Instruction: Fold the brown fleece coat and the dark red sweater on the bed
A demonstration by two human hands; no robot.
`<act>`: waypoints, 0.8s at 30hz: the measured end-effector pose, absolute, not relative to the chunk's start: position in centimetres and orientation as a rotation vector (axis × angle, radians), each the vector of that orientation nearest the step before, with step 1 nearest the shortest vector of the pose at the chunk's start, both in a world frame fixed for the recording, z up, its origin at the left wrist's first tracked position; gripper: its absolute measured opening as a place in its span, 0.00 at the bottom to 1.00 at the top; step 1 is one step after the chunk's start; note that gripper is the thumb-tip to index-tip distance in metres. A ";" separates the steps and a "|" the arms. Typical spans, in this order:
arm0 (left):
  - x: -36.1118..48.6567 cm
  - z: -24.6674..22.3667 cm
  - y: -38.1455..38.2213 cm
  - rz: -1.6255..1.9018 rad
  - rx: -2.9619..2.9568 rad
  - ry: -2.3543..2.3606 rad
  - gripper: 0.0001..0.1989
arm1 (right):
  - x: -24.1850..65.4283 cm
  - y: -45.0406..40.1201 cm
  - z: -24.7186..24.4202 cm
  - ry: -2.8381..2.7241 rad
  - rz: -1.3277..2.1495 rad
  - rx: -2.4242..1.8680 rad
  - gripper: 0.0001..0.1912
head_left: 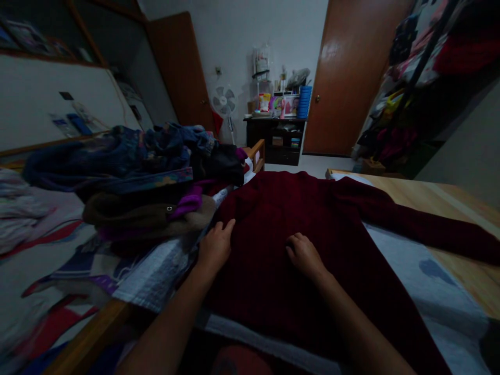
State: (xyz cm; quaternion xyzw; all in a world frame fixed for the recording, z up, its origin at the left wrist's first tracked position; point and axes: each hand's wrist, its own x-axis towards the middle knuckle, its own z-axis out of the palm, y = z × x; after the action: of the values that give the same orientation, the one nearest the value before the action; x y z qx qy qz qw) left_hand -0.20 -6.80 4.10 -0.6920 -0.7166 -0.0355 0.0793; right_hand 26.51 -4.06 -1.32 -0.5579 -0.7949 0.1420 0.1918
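Observation:
A dark red long-sleeved sweater point(269, 281) lies spread on a cloth-covered surface in front of me. One of its sleeves stretches out to the right. My left hand point(215, 247) rests on the sweater's left side, near the shoulder, with its fingers extended and apart. Over the middle of the sweater is my right hand point(305, 254), touching the fabric; its fingers are loosely bent and the thumb stands a little apart. Neither hand visibly grips the cloth. The sweater's left sleeve cannot be made out clearly.
Folded clothes, with blue jeans point(117, 156) on top, are piled to the left. A white cloth point(425, 281) lies under the sweater on a wooden tabletop point(433, 200). Farther back stand a fan point(224, 101), a black cabinet point(273, 138) and a brown door point(344, 78).

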 end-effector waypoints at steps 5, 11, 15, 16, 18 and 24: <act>3.9 5.9 -6.3 -0.535 -2.225 -2.081 0.31 | 25.6 -2.6 -1.2 -1.789 1.039 -1.294 0.14; 7.3 3.6 -7.7 -1.089 -3.068 -1.672 0.28 | 24.0 -2.1 -2.5 -1.199 1.533 -1.161 0.34; 4.2 1.8 -7.4 -1.146 -2.733 -1.907 0.15 | 23.7 -1.6 -4.7 -1.305 1.397 -1.246 0.37; 2.9 1.4 -7.0 -1.097 -2.583 -1.982 0.15 | 23.6 -1.3 -5.0 -1.351 1.370 -1.240 0.34; 0.4 1.0 -6.1 -0.991 -2.391 -2.101 0.15 | 23.4 -0.7 -5.0 -1.430 1.358 -1.210 0.29; -2.0 2.2 -5.3 -1.498 -2.417 -2.591 0.21 | 20.0 0.2 -1.1 -1.364 1.461 -1.060 0.27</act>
State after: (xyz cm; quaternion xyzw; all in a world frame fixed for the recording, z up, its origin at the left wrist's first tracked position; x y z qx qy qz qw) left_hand -1.96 -5.31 2.24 -0.5896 -0.6320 -0.3656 -0.3453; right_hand 20.02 0.24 -1.14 -0.4238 -0.5457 0.5843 0.4257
